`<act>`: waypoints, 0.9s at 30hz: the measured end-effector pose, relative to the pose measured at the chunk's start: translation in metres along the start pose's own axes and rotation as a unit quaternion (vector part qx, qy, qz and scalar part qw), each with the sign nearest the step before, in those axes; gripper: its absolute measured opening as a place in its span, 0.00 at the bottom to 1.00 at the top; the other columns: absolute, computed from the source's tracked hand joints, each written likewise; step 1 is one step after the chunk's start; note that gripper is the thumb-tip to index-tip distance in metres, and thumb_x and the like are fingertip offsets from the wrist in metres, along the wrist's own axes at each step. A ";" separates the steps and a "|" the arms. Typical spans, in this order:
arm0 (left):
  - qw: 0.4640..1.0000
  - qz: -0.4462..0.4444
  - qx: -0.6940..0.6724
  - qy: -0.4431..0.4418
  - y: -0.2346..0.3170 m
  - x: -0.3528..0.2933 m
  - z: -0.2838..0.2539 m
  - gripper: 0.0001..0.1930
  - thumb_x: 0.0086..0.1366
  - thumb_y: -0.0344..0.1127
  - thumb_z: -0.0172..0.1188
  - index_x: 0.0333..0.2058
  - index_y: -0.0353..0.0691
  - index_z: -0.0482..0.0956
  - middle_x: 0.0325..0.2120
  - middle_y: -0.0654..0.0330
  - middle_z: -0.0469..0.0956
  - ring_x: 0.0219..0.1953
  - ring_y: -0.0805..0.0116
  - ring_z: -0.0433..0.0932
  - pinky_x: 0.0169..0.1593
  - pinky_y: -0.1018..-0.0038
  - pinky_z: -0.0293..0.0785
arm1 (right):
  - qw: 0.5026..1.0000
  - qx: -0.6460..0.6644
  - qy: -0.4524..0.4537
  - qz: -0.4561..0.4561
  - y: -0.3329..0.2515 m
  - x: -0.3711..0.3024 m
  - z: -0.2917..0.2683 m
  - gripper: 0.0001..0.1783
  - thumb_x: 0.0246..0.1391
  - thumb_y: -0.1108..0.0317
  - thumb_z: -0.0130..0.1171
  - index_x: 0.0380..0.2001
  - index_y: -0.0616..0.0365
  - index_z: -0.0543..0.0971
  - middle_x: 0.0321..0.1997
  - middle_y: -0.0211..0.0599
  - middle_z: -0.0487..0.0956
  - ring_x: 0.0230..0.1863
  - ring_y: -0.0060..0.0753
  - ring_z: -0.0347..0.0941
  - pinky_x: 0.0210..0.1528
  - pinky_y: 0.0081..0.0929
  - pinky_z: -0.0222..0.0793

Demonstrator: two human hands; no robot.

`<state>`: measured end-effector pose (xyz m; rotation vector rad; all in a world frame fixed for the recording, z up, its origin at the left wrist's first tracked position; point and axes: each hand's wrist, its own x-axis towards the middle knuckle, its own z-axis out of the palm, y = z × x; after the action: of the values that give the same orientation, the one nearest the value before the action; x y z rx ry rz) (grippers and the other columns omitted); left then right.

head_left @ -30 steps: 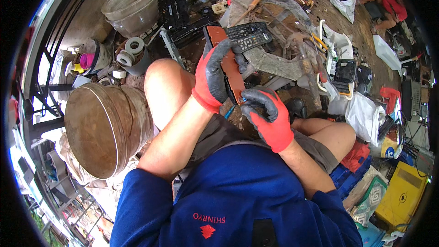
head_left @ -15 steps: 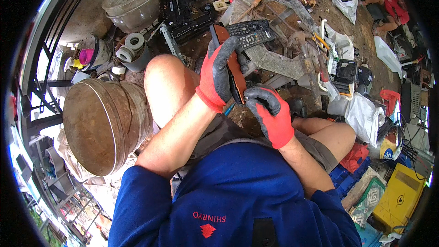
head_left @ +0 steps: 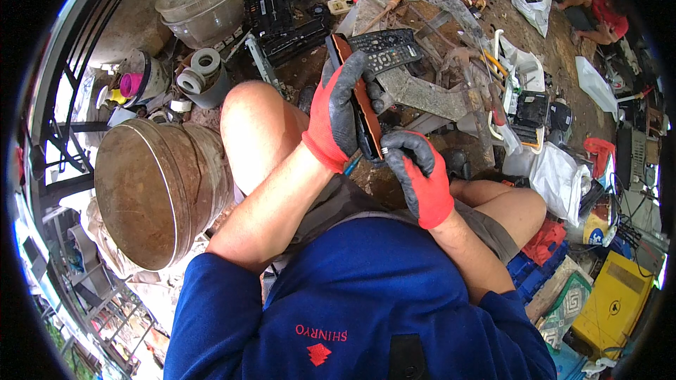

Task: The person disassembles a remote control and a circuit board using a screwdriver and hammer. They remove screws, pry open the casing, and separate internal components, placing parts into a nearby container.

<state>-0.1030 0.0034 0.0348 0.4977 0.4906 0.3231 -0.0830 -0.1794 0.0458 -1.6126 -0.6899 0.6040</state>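
Note:
My left hand (head_left: 334, 114), in a red glove with dark grey palm and fingers, is closed around a remote control (head_left: 366, 121). It looks opened up: a long orange-brown board shows along its black shell. My right hand (head_left: 421, 172), gloved alike, pinches at the remote's lower end. A small shiny metal bit (head_left: 384, 150) shows at its fingertips; what exactly it is, I cannot make out. Just beyond my left fingers, more black remote controls (head_left: 386, 51) with many buttons lie on a grey metal piece (head_left: 426, 97).
A large dirty bucket (head_left: 137, 193) stands by my left knee, with clear tubs (head_left: 201, 3) farther off. A wooden-handled tool (head_left: 394, 1) lies ahead. To the right are a white basket (head_left: 524, 70), white bags (head_left: 556, 176) and a yellow case (head_left: 612, 302). Another person (head_left: 602, 14) sits far right.
My right fingertips have shifted slightly right and up along the remote's lower end. My left hand keeps its grip, with the remote tilted a little. The person far right has changed posture.

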 end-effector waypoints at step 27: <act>0.998 0.041 0.035 -0.033 0.002 0.008 -0.013 0.14 0.71 0.43 0.56 0.46 0.38 0.78 0.34 0.54 0.82 0.34 0.61 0.83 0.38 0.64 0.83 | 0.931 0.336 0.065 0.125 0.012 0.002 -0.003 0.19 0.67 0.68 0.52 0.57 0.67 0.71 0.47 0.43 0.80 0.43 0.34 0.80 0.53 0.35 0.74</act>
<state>-0.1033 0.0131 0.0230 0.5953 0.4184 0.3671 -0.0785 -0.1812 0.0342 -1.0824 -0.1375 0.8053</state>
